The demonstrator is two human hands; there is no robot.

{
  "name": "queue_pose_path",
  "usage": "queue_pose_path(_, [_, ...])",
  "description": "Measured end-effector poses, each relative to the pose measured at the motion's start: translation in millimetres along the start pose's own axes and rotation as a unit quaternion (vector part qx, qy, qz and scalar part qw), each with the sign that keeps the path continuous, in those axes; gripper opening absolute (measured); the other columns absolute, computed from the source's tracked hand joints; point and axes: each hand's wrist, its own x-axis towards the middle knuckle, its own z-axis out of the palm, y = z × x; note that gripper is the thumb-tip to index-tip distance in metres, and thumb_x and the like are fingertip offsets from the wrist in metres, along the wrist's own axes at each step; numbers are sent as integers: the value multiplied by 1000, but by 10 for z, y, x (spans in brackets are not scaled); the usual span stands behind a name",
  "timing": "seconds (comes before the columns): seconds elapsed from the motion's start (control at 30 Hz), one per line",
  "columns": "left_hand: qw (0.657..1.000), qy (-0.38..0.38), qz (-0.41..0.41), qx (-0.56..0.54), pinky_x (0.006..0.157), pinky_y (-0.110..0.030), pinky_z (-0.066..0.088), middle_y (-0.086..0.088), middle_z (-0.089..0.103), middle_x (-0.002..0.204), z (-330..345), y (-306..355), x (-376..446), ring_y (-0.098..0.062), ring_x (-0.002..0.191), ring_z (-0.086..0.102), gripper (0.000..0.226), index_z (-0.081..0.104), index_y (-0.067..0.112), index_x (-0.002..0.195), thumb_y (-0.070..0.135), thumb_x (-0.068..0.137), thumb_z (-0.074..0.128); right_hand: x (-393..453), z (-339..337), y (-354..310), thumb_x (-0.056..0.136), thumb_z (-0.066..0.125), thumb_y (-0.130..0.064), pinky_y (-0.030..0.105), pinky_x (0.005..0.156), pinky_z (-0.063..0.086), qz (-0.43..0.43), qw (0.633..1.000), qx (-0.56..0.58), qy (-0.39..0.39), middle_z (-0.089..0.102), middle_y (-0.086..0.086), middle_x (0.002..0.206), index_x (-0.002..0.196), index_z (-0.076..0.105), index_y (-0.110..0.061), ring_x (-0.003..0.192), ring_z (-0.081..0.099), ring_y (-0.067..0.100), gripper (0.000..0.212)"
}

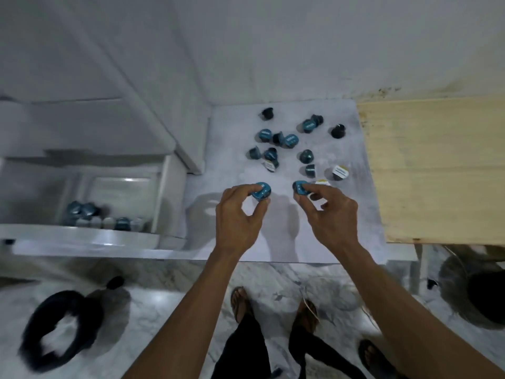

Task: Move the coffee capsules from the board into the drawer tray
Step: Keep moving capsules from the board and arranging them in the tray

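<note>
Several blue and dark coffee capsules (pixel 291 140) lie scattered on the white board (pixel 229 160), some on their sides, a few showing white lids. My left hand (pixel 240 214) pinches one blue capsule (pixel 261 191) above the board's near part. My right hand (pixel 330 214) grips another blue capsule (pixel 300 187) beside it. To the left, the open white drawer tray (pixel 164 187) holds several capsules (pixel 87 212) along its near edge.
A pale wooden board (pixel 437 170) adjoins the white board on the right. A dark ring-shaped object (pixel 60 329) lies on the marble floor at lower left. A dark round object (pixel 478 291) sits at the right. My sandalled feet (pixel 240 302) stand below.
</note>
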Motion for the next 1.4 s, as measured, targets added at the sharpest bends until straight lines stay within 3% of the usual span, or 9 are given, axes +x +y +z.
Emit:
queue_pose_path(0.1, [999, 39, -7, -4, 79, -21, 49, 13, 67, 100, -596, 51, 71, -10, 94, 61, 25, 69, 19, 102, 19, 78, 78, 50, 168, -487, 81, 77, -33, 7, 62, 43, -4, 998, 43, -41, 71, -5, 93, 102, 74, -23, 80, 63, 6, 23])
queue_pose_path(0.33, [996, 76, -5, 41, 68, -4, 43, 11, 67, 97, -1864, -330, 319, 8, 81, 57, 27, 68, 27, 100, 20, 77, 80, 21, 910, -1500, 80, 79, -30, 12, 60, 45, -112, 988, 71, -84, 71, -10, 90, 99, 75, -23, 79, 63, 5, 21])
queue_pose_path(0.63, [989, -35, -57, 132, 60, -11, 39, 22, 57, 80, -3265, -1537, 771, 4, 65, 54, 23, 72, 23, 97, 28, 77, 79, -324, 2279, -2181, 77, 81, -25, 11, 62, 46, -98, 985, 42, -134, 71, -15, 83, 93, 76, -20, 61, 59, 10, 18])
queue_pose_path(0.7, [985, -78, -60, 145, 61, -15, 40, 13, 62, 81, -3443, -1775, 876, 0, 65, 53, 23, 72, 22, 97, 25, 76, 80, -398, 2534, -2261, 76, 82, -26, 15, 63, 49, -79, 985, 10, -153, 72, -11, 85, 93, 76, -22, 61, 60, 10, 19])
queue_pose_path(0.8, [972, -147, -67, 168, 61, -15, 38, 5, 63, 88, -3544, -2042, 1012, -3, 67, 51, 23, 72, 23, 99, 25, 77, 79, -458, 2847, -2302, 76, 81, -28, 23, 60, 52, -75, 979, -37, -187, 63, -16, 72, 93, 75, -25, 58, 58, 9, 19])
queue_pose_path(0.97, [958, -235, -63, 153, 57, -3, 36, 21, 54, 77, -3441, -2316, 1165, 0, 67, 50, 19, 70, 23, 92, 18, 76, 79, -362, 3181, -2294, 81, 76, -25, 17, 58, 42, -64, 951, -95, -286, 47, -33, 67, 98, 74, -24, 58, 55, 6, 17])
queue_pose_path(1.1, [940, -301, -62, 149, 63, -4, 36, 7, 65, 89, -3308, -2558, 1260, -11, 78, 56, 20, 73, 15, 92, 10, 74, 79, -279, 3401, -2260, 81, 75, -24, 20, 61, 45, -51, 927, -121, -352, 67, -17, 81, 100, 73, -23, 63, 56, 4, 19])
queue_pose_path(1.27, [926, -336, -99, 142, 81, -33, 56, 6, 69, 88, -3232, -2751, 1357, -12, 82, 65, 19, 72, 16, 86, 12, 70, 82, -207, 3655, -2198, 81, 74, -27, 32, 74, 55, -27, 911, -138, -389, 73, -3, 95, 99, 73, -23, 80, 63, 11, 19])
queue_pose_path(1.4, [918, -351, -116, 142, 81, -33, 56, 8, 69, 84, -3176, -2797, 1416, -11, 81, 64, 19, 71, 18, 82, 13, 68, 84, -193, 3761, -2150, 80, 75, -23, 34, 73, 56, -30, 908, -141, -394, 73, -2, 93, 97, 72, -22, 82, 66, 15, 17])
